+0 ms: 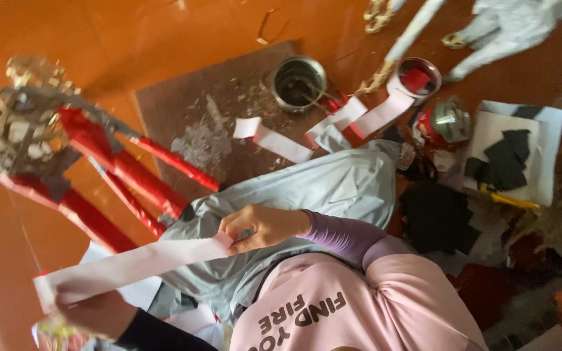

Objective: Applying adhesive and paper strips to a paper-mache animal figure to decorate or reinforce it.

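Note:
A long white paper strip (131,263) with reddish ends is stretched between my two hands. My right hand (258,227), in a purple sleeve, pinches its right end over a grey cloth (320,188) in front of my pink shirt (359,305). My left hand (89,312), in a dark sleeve, grips the strip's left end at the bottom left, partly in shadow. Just beyond the strip stands a frame of red-wrapped sticks (118,169) topped with a gold and silver decorated piece (17,127).
On the orange floor lies a brown cardboard mat (209,104) with a metal tin (299,81). More white strips (281,143) lie beside a tin with red contents (417,75), a long stick (411,32) and a lidded jar (447,120). Black paper pieces (505,159) rest on a white sheet at right.

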